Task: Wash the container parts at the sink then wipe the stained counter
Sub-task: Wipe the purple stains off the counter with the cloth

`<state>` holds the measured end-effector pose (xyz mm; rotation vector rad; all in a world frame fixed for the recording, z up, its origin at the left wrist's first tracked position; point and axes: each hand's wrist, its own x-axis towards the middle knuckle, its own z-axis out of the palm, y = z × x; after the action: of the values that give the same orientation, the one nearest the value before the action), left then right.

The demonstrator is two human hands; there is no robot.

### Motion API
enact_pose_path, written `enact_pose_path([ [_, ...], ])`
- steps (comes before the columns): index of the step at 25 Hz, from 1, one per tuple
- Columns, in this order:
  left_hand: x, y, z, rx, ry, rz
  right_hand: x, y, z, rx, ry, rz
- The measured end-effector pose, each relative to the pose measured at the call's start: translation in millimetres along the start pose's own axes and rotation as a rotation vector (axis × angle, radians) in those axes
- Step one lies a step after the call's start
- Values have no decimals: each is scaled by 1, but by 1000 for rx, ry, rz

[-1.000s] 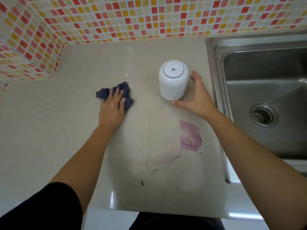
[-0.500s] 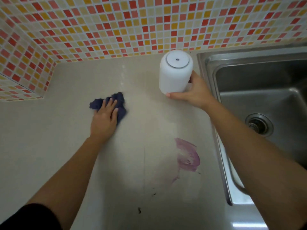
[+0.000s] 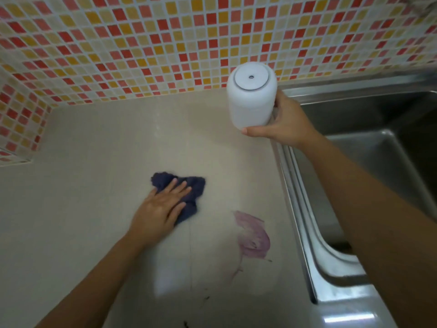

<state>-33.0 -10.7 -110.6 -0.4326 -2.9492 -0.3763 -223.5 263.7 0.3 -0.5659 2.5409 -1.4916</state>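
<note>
My right hand (image 3: 287, 125) grips a white cylindrical container (image 3: 251, 98) with a round lid and a small hole on top, held above the back of the counter beside the sink's left rim. My left hand (image 3: 160, 209) presses flat on a dark blue cloth (image 3: 192, 195) on the beige counter (image 3: 94, 185). A purple stain (image 3: 254, 235) lies on the counter to the right of the cloth, with faint streaks and small dark specks (image 3: 205, 298) below it.
A steel sink (image 3: 378, 150) fills the right side, its rim running along the counter edge. Mosaic-tiled walls (image 3: 142, 43) of red, orange and cream close off the back and left corner.
My right hand closed round the white container and lifted it off the counter toward the back wall. My left hand slid the cloth toward the stain. The view tilted up.
</note>
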Motion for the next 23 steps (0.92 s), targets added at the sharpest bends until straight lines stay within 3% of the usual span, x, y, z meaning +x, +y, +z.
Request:
enact_pose_path([
  [4,90,-32,6,29,47,-266,-6,2,-5,14,22,7],
  [6,123,4,26,-2,56,-186,-5,2,-1,-4,16,6],
  [10,90,88,43,-54,-9,191,-2,4,14,-5,-17,12],
  [14,-3,54,10,-72,-124,284,-4,10,44,-21,-62,72],
  [16,-30,2,-9,-42,-92,218,-6,13,62,-4,-85,81],
  [19,-5,-56,-21,-12,-15,-58,-5,19,85,33,-119,95],
  [21,21,-58,-14,2,37,-274,-3,22,95,35,-121,86],
  [23,24,-37,-3,-9,36,-315,-3,25,100,24,-126,82],
])
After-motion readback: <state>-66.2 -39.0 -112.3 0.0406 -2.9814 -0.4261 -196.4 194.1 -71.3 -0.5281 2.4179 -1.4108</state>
